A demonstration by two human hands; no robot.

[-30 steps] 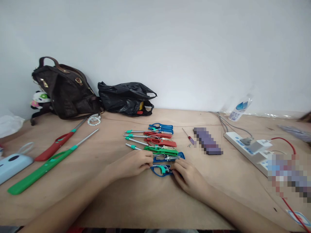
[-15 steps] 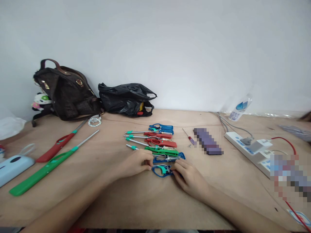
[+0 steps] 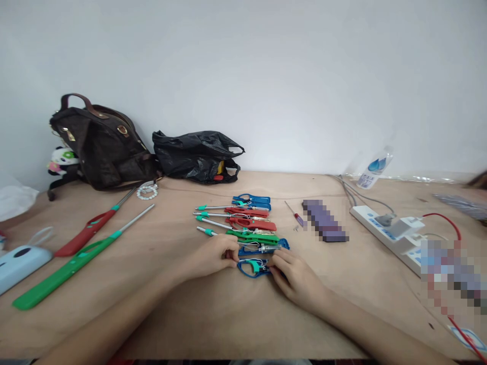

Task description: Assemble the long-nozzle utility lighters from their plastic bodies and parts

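Note:
Nearest me in a row of opened lighters lies a blue lighter shell [image 3: 249, 274] with a teal trigger and thin wires in it. My left hand [image 3: 216, 253] pinches at its left end, thumb and forefinger together. At its right end my right hand [image 3: 294, 274] has its fingers closed on the shell, part of which they hide. Just beyond is another blue lighter half [image 3: 249, 250] with a clear part in it. Further back lie a green lighter [image 3: 258, 237], red lighters [image 3: 258, 224] and blue shells [image 3: 253, 199], several with metal tubes pointing left.
A closed red lighter [image 3: 85, 233] and green lighter [image 3: 72, 266] lie at the left. Behind are a dark backpack [image 3: 102, 147] and a black plastic bag [image 3: 194, 154]. To the right are a screwdriver [image 3: 296, 215], a purple object [image 3: 325, 221], a power strip [image 3: 380, 233] and a bottle [image 3: 375, 170].
The whole view has shifted very slightly. Both hands stay at the two ends of the nearest blue shell, with almost no change in their grip.

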